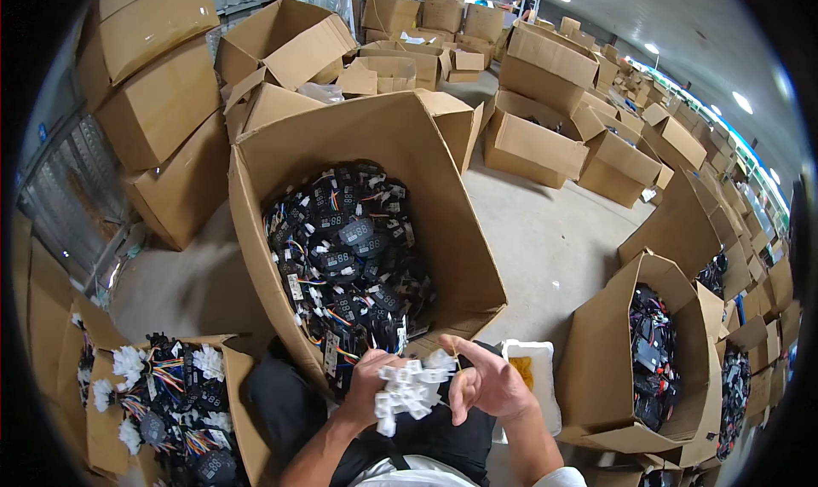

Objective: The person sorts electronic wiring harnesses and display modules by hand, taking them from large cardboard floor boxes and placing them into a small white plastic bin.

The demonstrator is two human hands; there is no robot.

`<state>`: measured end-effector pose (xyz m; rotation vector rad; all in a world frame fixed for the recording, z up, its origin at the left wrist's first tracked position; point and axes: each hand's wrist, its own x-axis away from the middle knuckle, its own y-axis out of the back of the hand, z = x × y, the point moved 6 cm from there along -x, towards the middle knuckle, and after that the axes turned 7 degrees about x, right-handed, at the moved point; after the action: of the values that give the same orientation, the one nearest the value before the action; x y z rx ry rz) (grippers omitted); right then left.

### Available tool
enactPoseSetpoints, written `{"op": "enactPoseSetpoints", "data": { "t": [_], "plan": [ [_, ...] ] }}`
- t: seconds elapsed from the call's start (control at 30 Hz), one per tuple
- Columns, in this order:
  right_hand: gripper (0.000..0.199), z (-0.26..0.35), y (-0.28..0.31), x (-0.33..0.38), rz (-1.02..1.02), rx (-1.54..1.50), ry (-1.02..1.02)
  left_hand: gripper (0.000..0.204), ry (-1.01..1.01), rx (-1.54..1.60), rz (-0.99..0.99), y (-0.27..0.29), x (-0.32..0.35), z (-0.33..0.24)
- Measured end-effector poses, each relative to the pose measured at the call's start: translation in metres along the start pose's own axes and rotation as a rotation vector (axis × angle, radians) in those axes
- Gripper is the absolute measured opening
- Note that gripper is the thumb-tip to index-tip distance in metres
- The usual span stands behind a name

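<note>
Above my lap, my left hand (365,391) is closed around a bunch of white plastic wire connectors (407,395), their ends turned toward me. Beside it on the right, my right hand (494,380) has a thin yellowish band (457,356) looped at its fingers, which looks like a rubber band. The band runs close to the connectors; whether it goes round them I cannot tell. Just beyond my hands a large open cardboard box (460,231) holds many black display units (356,231) with coloured wires and white plugs. Their wires below my left hand are hidden.
At my left, a carton (239,402) holds display units with bundled white connectors (129,363). A white tub (552,402) with yellow contents (521,369) stands right of my lap. Another box (588,376) of black units is farther right. Stacked cartons (162,103) rise at the far left.
</note>
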<state>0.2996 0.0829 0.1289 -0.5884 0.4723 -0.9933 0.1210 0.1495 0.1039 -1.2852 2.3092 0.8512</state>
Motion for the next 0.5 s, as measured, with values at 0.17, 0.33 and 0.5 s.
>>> {"op": "enactPoseSetpoints", "data": {
  "t": [0.17,0.33,0.5],
  "plan": [
    [0.112,0.006,-0.036,0.002,0.161,0.310,-0.231,0.028,0.002,-0.330,0.118,-0.023,-0.005,-0.004],
    [0.100,-0.024,-0.075,0.001,0.321,1.075,-0.204,0.025,0.122,-0.436,0.096,-0.028,-0.020,0.005],
    [0.071,-0.012,-0.053,0.003,0.080,1.527,-0.234,0.017,0.021,0.075,-0.117,0.003,-0.016,0.035]
  ]
}}
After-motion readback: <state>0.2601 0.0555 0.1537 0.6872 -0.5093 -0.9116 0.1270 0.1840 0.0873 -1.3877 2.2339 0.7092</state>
